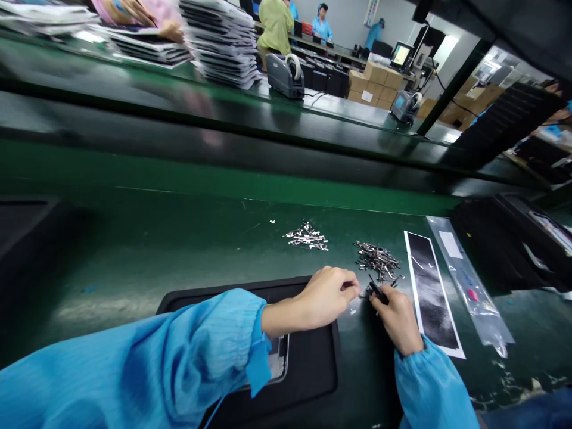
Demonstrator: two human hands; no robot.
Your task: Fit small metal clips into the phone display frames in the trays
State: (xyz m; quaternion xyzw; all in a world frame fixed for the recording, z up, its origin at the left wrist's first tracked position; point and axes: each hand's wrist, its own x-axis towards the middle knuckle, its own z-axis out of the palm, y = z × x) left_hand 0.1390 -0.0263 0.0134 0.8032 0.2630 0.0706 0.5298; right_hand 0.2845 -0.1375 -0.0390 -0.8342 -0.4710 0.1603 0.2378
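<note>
My left hand [325, 296] reaches over the far right corner of a black tray [315, 369]. Its thumb and fingers are pinched together, and whatever they hold is too small to make out. Close by on the right, my right hand [397, 314] grips black tweezers [379, 292], their tips toward my left hand. Beyond them lies a heap of small dark metal parts [376, 259]. A second heap of silvery parts [307, 236] sits farther left. Under my left sleeve, a metal-framed device [279, 360] in the tray is mostly hidden.
Right of my right hand lie a white-bordered dark sheet [433, 292] and a clear plastic bag [469, 286]. Black trays [504, 238] stand at the far right. A raised shelf holds stacked packets [221, 42] and a tape dispenser [286, 76]. Other people work behind it.
</note>
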